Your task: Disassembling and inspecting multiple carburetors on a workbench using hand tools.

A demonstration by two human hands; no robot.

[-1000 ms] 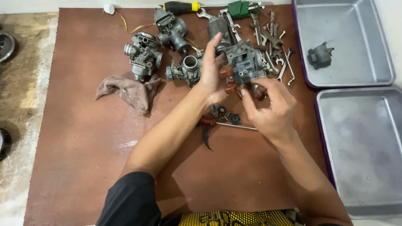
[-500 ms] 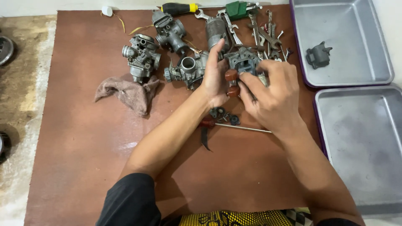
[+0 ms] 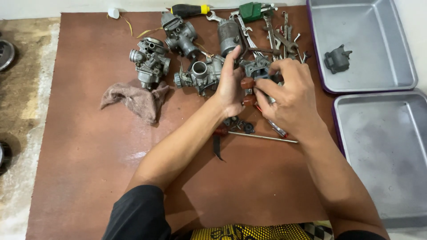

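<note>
Both hands meet over the upper middle of the brown board counter (image 3: 89, 169). The left hand (image 3: 231, 86) is curled against the near side of a grey cast-metal carburettor body (image 3: 257, 67), its index finger pointing up beside it. The right hand (image 3: 291, 98) grips the same part from the right, fingers bent over its top and thumb pressing near two small reddish-brown float pieces (image 3: 247, 83) that sit between the two hands. So each hand is closed on the carburettor body, which is held just above the counter, near its far edge.

The space around is crowded. Directly left of the left hand, almost touching it, lies a second grey carburettor with a round open bore (image 3: 199, 73); two more stand farther left (image 3: 149, 62) and behind (image 3: 180, 33). A heap of steel spanners (image 3: 278, 35) lies right behind the held part, with a black-and-yellow screwdriver (image 3: 191, 10) at the far edge. Below the hands are small dark loose parts (image 3: 240, 124) and a thin metal rod with a red-brown handle (image 3: 262, 137).

A crumpled beige rag (image 3: 133, 98) lies to the left. Open counter remains at the near side and lower left. Off the right edge sit two grey metal trays; the far one (image 3: 400, 66) holds one dark casting (image 3: 336, 59), the near one (image 3: 382, 155) shows bare floor.
</note>
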